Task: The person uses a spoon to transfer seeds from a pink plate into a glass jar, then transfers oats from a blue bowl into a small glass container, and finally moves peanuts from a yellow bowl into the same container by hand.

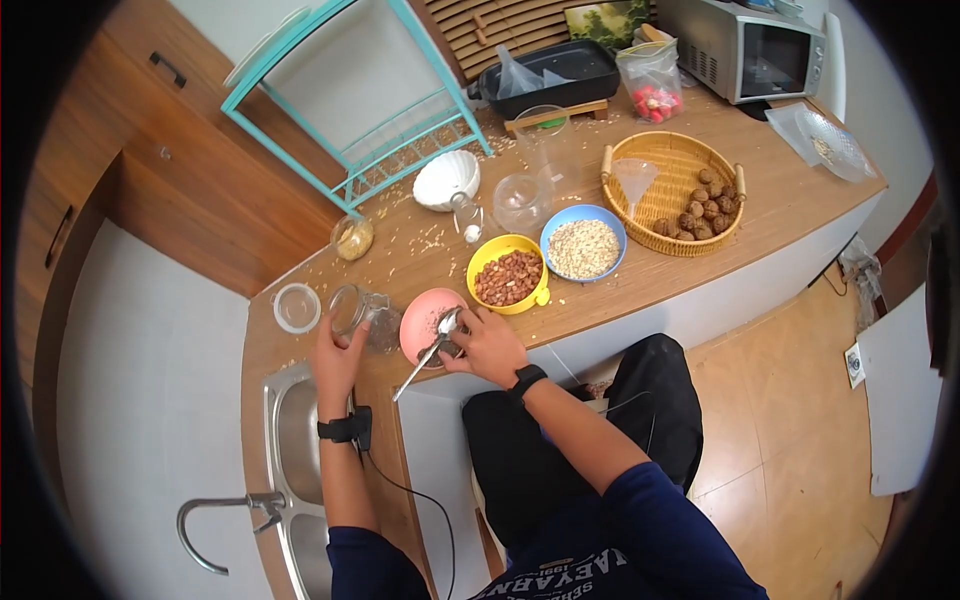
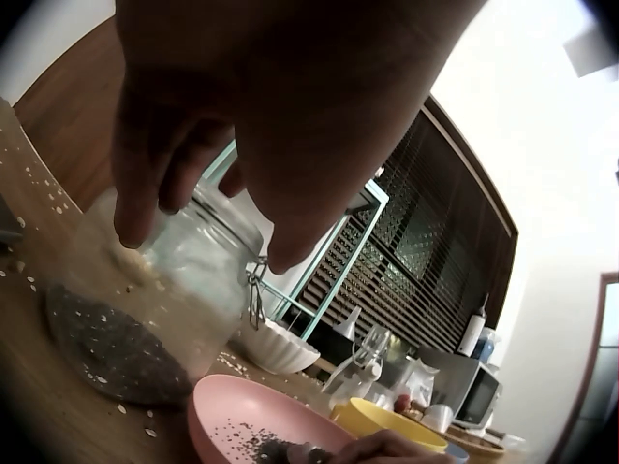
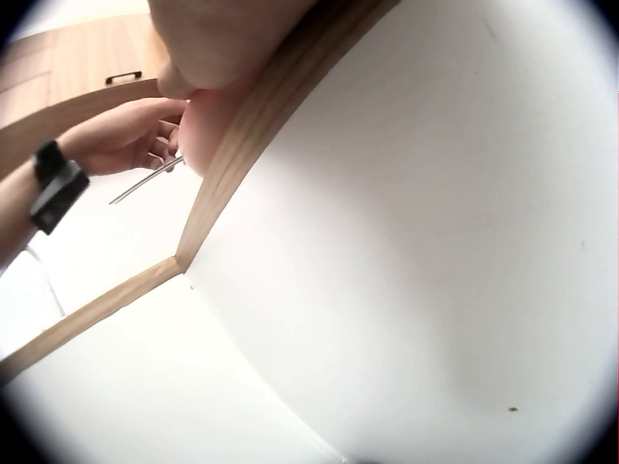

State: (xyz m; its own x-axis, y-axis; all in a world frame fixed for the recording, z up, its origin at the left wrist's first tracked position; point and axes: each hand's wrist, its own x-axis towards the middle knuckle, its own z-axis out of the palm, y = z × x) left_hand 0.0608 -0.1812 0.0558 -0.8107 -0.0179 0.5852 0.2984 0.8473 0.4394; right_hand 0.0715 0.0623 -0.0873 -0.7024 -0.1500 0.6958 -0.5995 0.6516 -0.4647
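My left hand point(image 1: 340, 355) grips a clear glass jar point(image 1: 348, 309) around its top; the left wrist view has fingers on one side of the jar point(image 2: 184, 290) and the thumb on the other. Dark seeds point(image 2: 111, 348) lie in its bottom. Over the pink bowl point(image 1: 418, 318), my right hand point(image 1: 487, 346) has its fingers curled at a metal spoon point(image 1: 420, 369), whose handle sticks out past the rim. Small dark seeds point(image 2: 253, 443) are in the bowl. In the right wrist view, my right hand point(image 3: 227, 43) mostly covers the bowl point(image 3: 201, 135).
A yellow bowl point(image 1: 470, 268) of reddish nuts and a blue bowl point(image 1: 622, 240) of flakes stand to the right, before a basket point(image 1: 640, 150) with walnuts. Behind are a white bowl point(image 1: 446, 180) and glass containers. A round lid point(image 1: 297, 308) lies left; the sink point(image 1: 300, 430) is nearer.
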